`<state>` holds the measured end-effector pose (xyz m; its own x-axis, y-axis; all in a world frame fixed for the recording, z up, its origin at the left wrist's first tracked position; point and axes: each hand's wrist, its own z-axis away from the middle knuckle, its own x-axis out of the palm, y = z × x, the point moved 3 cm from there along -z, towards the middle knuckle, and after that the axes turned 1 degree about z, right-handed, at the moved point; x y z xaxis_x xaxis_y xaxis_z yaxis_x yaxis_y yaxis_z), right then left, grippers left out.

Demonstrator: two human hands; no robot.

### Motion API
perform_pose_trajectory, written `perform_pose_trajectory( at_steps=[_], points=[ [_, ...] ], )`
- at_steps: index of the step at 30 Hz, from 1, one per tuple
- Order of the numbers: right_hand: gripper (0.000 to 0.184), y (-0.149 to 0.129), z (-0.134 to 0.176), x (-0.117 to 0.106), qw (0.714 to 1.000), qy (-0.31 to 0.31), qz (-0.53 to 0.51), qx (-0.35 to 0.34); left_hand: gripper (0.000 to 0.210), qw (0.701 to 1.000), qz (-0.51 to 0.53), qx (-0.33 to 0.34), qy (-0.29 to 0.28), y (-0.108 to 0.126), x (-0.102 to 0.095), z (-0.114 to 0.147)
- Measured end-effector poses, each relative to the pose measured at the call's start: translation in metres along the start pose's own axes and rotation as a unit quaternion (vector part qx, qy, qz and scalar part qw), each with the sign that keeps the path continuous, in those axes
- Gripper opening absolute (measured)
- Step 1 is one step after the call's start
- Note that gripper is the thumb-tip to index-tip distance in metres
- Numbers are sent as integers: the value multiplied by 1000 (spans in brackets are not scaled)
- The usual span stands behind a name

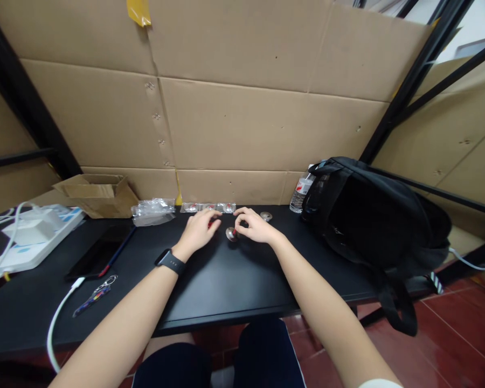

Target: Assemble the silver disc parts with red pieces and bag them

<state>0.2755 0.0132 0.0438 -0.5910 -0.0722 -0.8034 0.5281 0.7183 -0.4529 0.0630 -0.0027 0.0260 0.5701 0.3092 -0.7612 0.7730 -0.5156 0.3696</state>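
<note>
My right hand (254, 226) is closed in a pinch, thumb against forefinger. At its fingertips is a small round, shiny disc with a red part (231, 234), tilted just above the black table. Left of it, my left hand (198, 229) is curled, palm inward, around a small red piece (211, 222) that is mostly hidden by the fingers. A dark watch (170, 261) is on the left wrist. Behind the hands lies a row of clear packets with red bits (209, 206). Another round, shiny disc (265, 216) rests beyond my right hand.
Clear plastic wrappers (153, 210) and an open cardboard box (99, 194) are at the back left. A phone (101, 251), a keyring (95, 296) and a white power strip (40, 248) lie left. A water bottle (301, 191) and black backpack (372, 215) stand right.
</note>
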Motion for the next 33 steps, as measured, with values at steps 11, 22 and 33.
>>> perform_pose_trajectory(
  at_steps=[11, 22, 33],
  points=[
    [18, 42, 14, -27, 974, -17, 133, 184, 22, 997, -43, -19, -61, -47, -2, 0],
    [22, 104, 32, -36, 929, 40, 170, 326, 17, 993, -79, -35, -74, -46, 7, 1],
    [20, 117, 31, -33, 932, 95, 126, 326, 13, 992, -93, -39, -72, -34, 9, 2]
  ],
)
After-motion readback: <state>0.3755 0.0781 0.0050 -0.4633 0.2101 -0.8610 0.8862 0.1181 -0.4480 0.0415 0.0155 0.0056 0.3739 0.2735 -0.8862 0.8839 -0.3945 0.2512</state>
